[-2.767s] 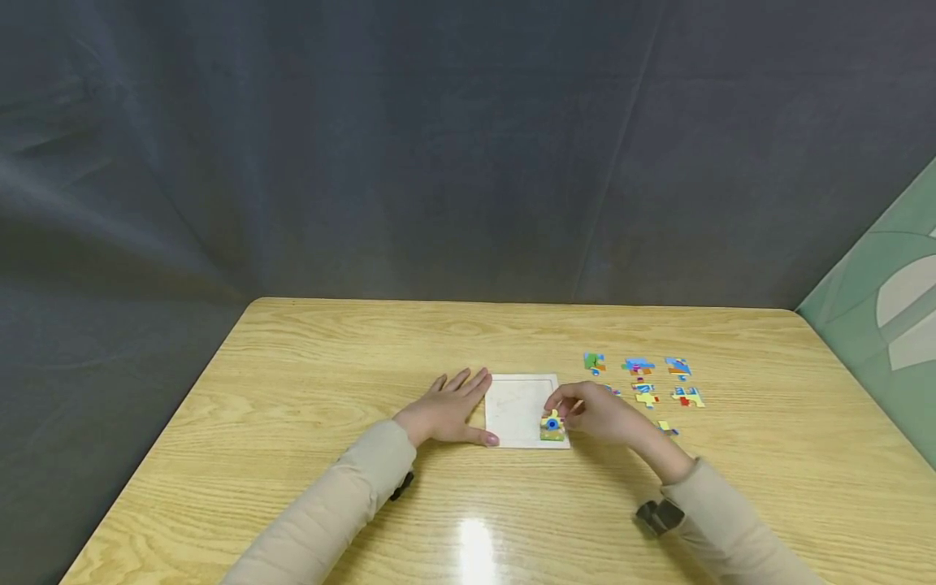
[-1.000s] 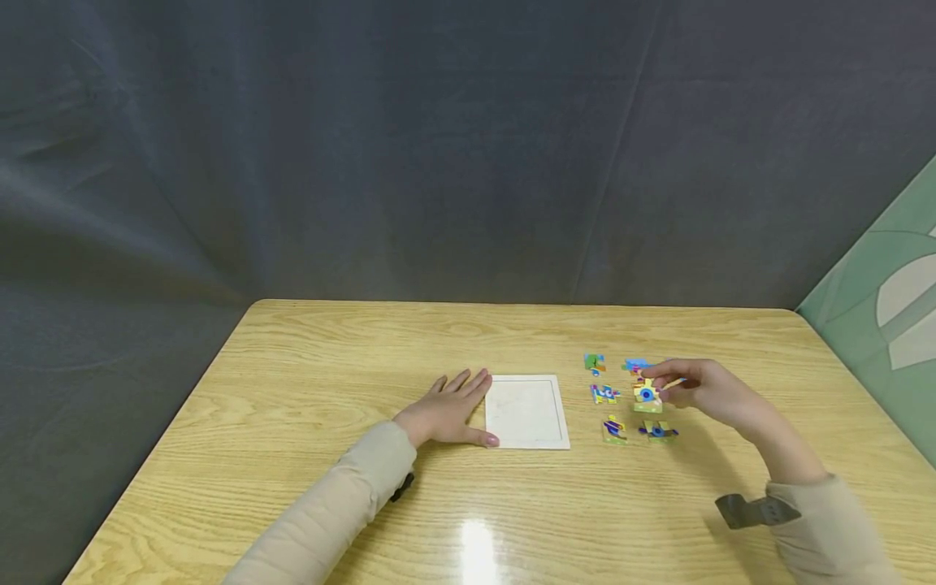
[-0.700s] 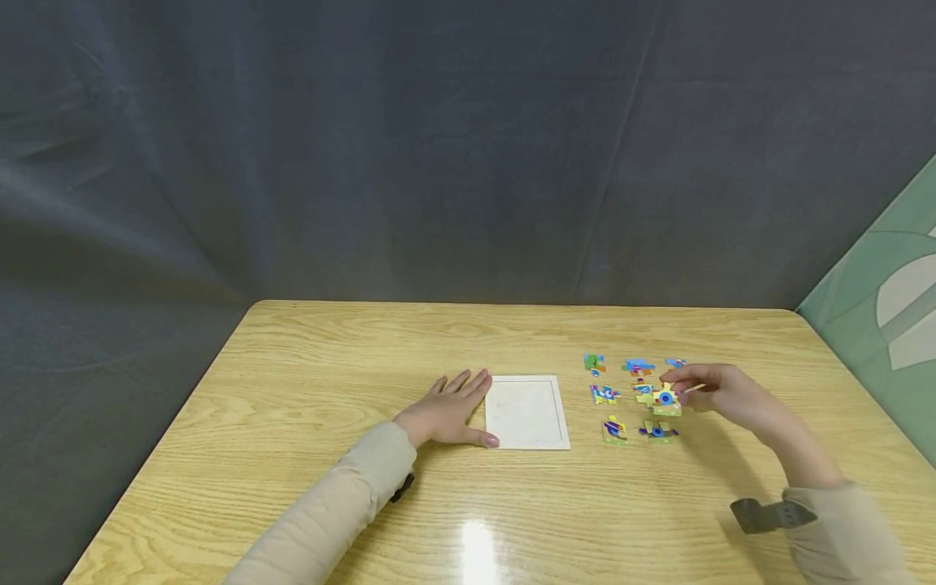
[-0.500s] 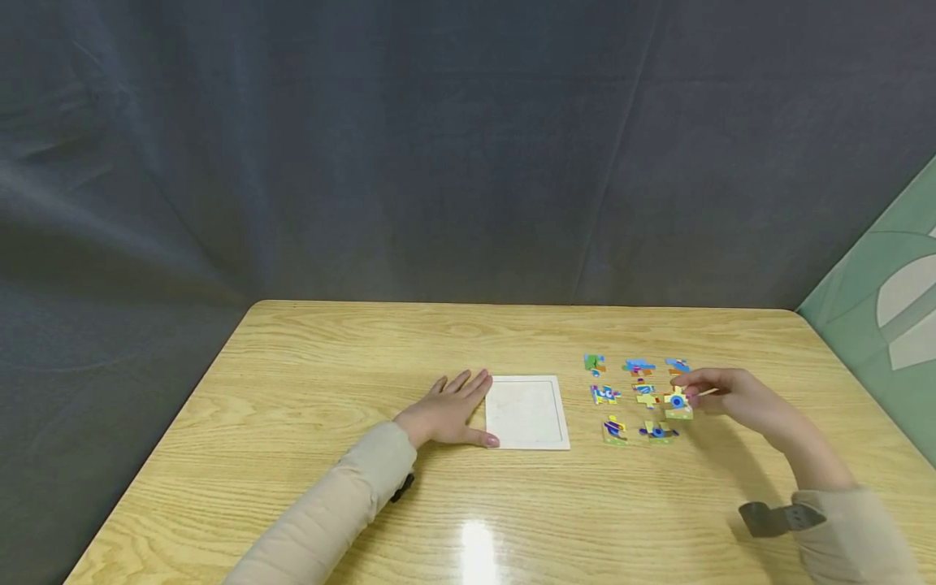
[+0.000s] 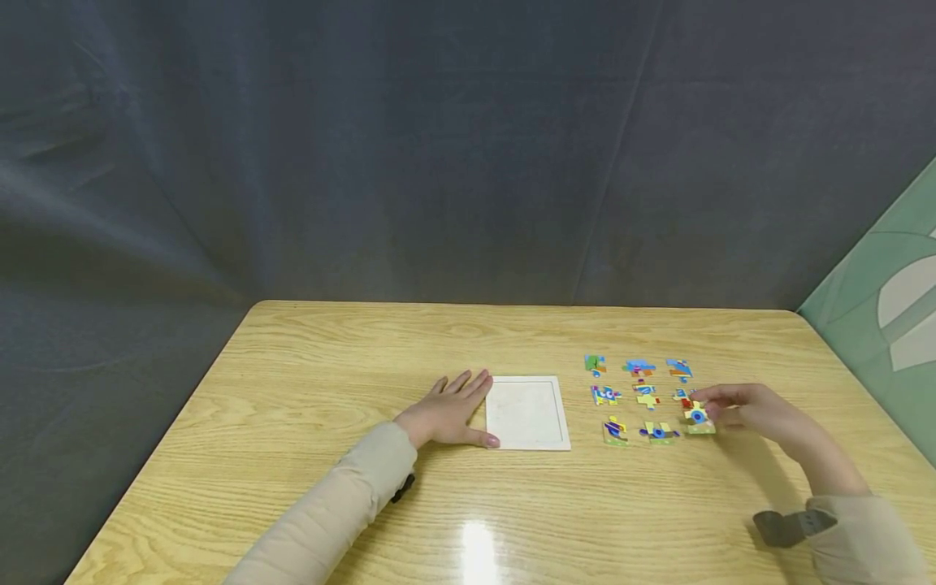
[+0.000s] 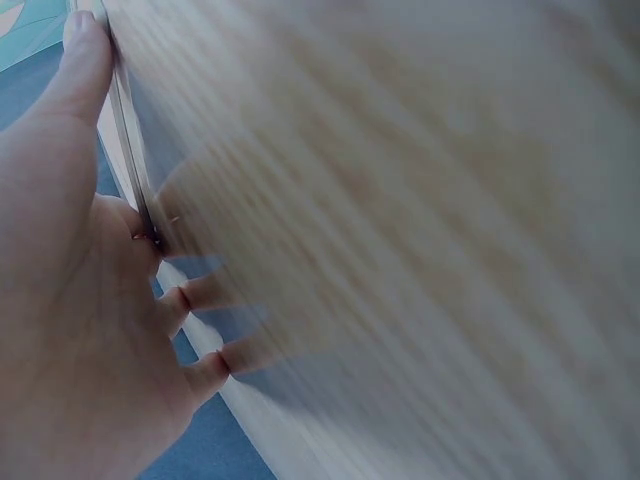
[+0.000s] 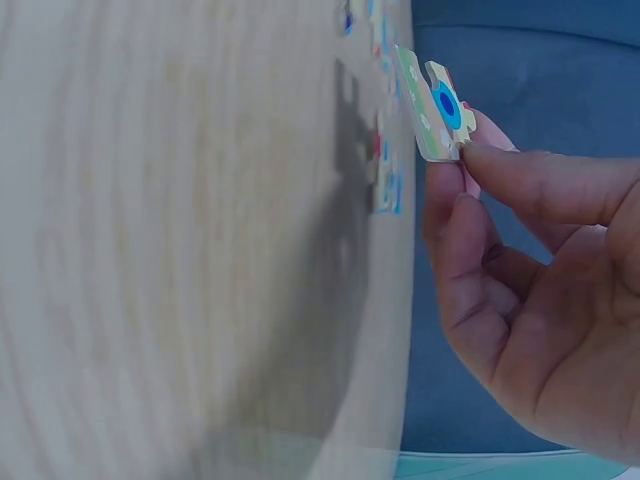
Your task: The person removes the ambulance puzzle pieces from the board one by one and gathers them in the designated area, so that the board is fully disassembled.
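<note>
My right hand [image 5: 756, 414] pinches a jigsaw puzzle piece [image 7: 437, 110] between thumb and fingers. The piece is yellow with a blue wheel shape and a green strip along its lower edge. In the right wrist view it is held above the tabletop, tilted. In the head view it overlaps the lower part of a red-and-yellow piece [image 5: 686, 398]. My left hand [image 5: 446, 410] lies with fingers spread at the left side of a white square puzzle tray [image 5: 563, 414], thumb and index fingertip at its edge. The tray's bare inside shows.
Several other puzzle pieces lie in rows right of the tray, among them a blue-and-orange one [image 5: 679, 369], a green one [image 5: 595, 364] and a wheel-patterned one [image 5: 658, 432]. The wooden table [image 5: 329, 349] ends at a dark curtain [image 5: 439, 162] behind.
My right hand has lifted the wheel piece from the tray's lower right corner and carried it right, past the other pieces, then slightly toward me. My left hand has stayed put.
</note>
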Motion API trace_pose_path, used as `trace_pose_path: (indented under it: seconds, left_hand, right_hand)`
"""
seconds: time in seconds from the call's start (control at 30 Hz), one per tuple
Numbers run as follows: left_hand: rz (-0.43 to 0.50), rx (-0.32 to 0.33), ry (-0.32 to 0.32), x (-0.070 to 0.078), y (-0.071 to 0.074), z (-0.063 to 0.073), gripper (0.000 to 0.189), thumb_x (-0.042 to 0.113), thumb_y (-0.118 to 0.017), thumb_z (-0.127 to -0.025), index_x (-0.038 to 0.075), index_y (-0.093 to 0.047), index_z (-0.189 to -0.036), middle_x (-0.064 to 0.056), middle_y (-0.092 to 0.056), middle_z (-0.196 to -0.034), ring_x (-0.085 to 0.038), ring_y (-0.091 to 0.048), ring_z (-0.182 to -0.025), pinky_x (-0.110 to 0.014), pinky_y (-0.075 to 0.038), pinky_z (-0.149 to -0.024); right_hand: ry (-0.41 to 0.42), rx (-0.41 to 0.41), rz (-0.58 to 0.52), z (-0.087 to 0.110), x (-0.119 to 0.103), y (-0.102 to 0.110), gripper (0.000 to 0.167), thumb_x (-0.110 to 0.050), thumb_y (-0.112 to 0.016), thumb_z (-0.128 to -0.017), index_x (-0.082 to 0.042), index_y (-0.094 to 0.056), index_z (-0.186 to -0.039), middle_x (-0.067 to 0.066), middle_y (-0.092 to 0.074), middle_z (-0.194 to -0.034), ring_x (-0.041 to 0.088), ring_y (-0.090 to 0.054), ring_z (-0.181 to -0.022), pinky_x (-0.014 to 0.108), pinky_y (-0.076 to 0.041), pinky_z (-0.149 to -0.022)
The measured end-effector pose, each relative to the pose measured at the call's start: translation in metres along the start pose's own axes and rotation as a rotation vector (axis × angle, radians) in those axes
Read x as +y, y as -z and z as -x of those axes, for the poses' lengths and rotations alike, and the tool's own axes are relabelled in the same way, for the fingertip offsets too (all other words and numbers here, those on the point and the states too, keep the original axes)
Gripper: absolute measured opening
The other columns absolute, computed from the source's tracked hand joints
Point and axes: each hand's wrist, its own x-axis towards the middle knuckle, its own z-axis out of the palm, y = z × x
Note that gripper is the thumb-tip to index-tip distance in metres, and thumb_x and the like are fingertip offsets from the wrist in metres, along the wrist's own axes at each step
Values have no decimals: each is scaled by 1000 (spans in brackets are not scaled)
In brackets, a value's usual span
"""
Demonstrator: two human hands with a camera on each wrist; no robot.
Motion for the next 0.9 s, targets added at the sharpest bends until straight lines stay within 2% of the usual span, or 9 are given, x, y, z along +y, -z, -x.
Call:
trace_pose_path:
  seconds: [0.17,0.3,0.47,0.73,0.9]
  left_hand:
    - [2,1,2,0,0,0,98,67,-49,-86,20,1,-155,7,9,-162,-20,5,-151,-48,-1,-124]
    - [0,-1,2,1,1,1,98,67,-49,-86,20,1,-155,7,9,-162,-20,6,-151,-48,-1,-124]
    - [7,-8,4,1,1,1,97,67,-49,-87,20,1,-155,7,9,-162,-20,6,-151,-48,1,-123]
    - [6,-9,1,2,1,2,97,66,-49,-87,20,2,-155,7,10,-162,-20,7,-151,-48,1,-123]
    - [10,-6,0,1,1,2,97,66,-50,-87,20,1,-155,7,9,-162,-20,6,-151,-48,0,-123]
  right_hand:
    - [-8,-9,46,1,9,1,42,-10,-57,-94,21,-50,-121,-19,-60,-94,-15,-47,-83,14,-49,-71]
    - [-24,-32,31,1,15,1,42,-14,-56,-95,19,-52,-121,-22,-60,-94,-15,-47,-84,12,-46,-72]
    - [-28,-74,-12,1,21,1,41,-10,-54,-96,22,-47,-121,-28,-58,-92,-14,-49,-83,13,-46,-71]
    - [-57,-110,-42,-1,22,3,41,-2,-50,-95,26,-40,-123,-15,-60,-92,-11,-51,-80,15,-50,-69]
    - [-56,-104,-44,-1,21,3,41,-1,-52,-94,27,-40,-121,-17,-60,-89,-10,-52,-78,16,-51,-68]
